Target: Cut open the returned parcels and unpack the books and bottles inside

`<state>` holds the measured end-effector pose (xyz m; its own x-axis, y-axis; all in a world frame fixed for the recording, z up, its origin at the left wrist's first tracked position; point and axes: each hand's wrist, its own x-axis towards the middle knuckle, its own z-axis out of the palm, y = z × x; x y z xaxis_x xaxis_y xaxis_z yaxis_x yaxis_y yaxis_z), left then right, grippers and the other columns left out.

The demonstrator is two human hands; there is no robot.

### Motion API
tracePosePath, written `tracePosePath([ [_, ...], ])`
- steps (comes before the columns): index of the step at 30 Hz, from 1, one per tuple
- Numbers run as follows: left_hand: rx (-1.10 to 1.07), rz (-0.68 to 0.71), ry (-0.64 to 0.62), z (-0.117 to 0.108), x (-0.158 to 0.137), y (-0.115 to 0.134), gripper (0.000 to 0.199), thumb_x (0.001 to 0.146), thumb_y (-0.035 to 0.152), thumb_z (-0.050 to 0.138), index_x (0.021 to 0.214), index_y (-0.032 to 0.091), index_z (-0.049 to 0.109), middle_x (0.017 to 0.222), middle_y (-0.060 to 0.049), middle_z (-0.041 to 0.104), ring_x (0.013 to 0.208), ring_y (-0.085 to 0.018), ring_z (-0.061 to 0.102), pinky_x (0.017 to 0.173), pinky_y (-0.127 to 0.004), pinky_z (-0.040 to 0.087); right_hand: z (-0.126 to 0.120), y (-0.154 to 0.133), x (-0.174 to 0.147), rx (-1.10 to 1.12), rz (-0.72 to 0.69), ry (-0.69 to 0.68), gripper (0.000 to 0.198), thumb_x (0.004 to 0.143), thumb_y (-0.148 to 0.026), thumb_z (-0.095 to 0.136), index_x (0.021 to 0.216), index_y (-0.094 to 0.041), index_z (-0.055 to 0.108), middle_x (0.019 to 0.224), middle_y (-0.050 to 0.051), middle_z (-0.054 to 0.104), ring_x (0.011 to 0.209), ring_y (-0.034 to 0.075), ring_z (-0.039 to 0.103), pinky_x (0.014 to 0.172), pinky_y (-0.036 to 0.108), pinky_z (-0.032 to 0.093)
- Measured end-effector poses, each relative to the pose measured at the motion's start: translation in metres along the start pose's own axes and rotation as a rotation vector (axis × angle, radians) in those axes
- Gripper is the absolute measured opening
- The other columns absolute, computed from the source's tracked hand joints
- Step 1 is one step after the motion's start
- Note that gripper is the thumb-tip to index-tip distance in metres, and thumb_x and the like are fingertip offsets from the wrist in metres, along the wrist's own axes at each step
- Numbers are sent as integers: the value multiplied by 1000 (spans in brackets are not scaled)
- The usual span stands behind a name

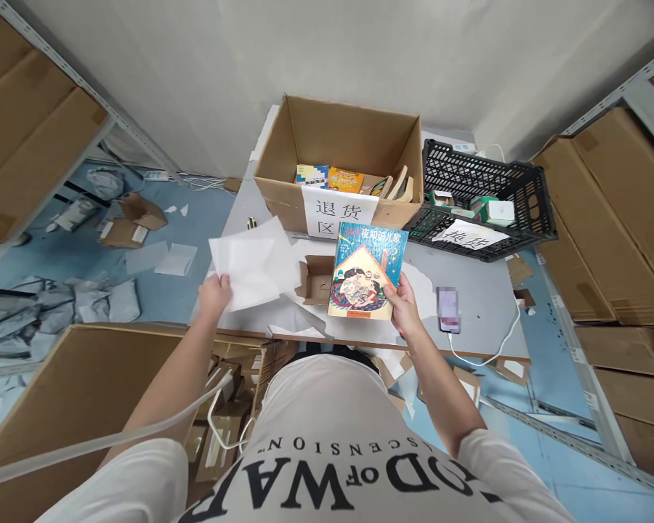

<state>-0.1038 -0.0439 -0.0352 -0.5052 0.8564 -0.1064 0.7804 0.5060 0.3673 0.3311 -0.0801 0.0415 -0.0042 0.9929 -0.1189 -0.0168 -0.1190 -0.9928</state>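
Observation:
My right hand (404,305) grips the lower right edge of a children's picture book (366,272) with a blue and cream illustrated cover, held up over the table. Pinched at its lower left corner, a thin white sheet of wrapping (257,263) hangs from my left hand (215,294). Between the two, a small open cardboard box (317,280) sits on the table, partly covered by the book. More white paper (299,317) lies along the table's near edge.
Behind stands a large cardboard box (277,200) with several books and a paper label. To its right is a black plastic crate (545,211) holding small boxes. A phone (448,309) on a white cable lies on the table (485,290). Carton-filled shelves flank both sides.

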Motion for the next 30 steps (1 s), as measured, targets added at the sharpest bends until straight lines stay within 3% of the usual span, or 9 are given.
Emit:
tracePosePath([
  [4,-71,-207,-77,29,-6,-36,25,77,28,52,91,9,59,94,-24,67,104,-39,61,89,-49,46,8,6,-4,85,30,0,68,73,-62,62,125,-24,41,132,10,60,116,26,61,94,42,52],
  [7,-230,-284,43,31,-16,-29,53,79,32,56,119,-2,49,126,-31,55,125,-40,49,104,-52,38,12,5,-5,66,45,3,71,72,-65,61,127,-25,40,129,10,61,114,27,61,90,43,53],
  [10,-384,-73,297,21,-47,4,67,85,42,53,136,0,38,150,-27,31,143,-36,24,116,-51,23,16,4,-5,25,30,15,74,71,-69,59,128,-25,41,130,10,60,116,27,59,90,43,53],
  [11,-477,34,274,16,-64,20,69,85,46,53,139,6,37,151,-23,31,142,-33,28,116,-48,26,18,3,-6,14,24,18,74,72,-69,58,128,-25,40,130,10,60,117,27,59,90,43,52],
  [14,-887,279,-292,7,-123,75,75,77,56,63,137,18,44,135,-18,53,123,-29,54,101,-44,47,24,4,-9,-14,6,14,74,73,-69,56,130,-26,39,131,10,59,116,27,60,89,41,53],
  [16,-1084,272,-669,2,-156,105,78,72,54,71,137,19,46,125,-16,61,108,-27,64,90,-42,54,28,7,-11,-22,-9,11,73,74,-70,55,131,-26,38,130,10,59,114,27,60,87,40,53],
  [17,-1153,218,-738,1,-167,116,72,73,53,70,133,18,50,121,-15,64,103,-25,65,86,-41,56,29,7,-12,-23,-14,4,74,74,-70,55,131,-26,38,130,10,60,112,26,61,86,40,53],
  [25,-1336,83,-831,-12,-174,120,50,72,49,75,109,16,69,105,-9,71,88,-19,67,76,-30,56,-6,-28,21,-179,-58,-58,67,87,-60,35,146,-29,32,112,7,66,83,20,65,73,40,55],
  [30,-1372,88,-941,-11,-176,117,44,71,46,77,103,17,72,101,-8,72,83,-18,67,74,-29,55,-28,-79,53,-457,-212,-226,60,81,-38,57,140,-29,47,115,5,63,98,22,61,86,43,53],
])
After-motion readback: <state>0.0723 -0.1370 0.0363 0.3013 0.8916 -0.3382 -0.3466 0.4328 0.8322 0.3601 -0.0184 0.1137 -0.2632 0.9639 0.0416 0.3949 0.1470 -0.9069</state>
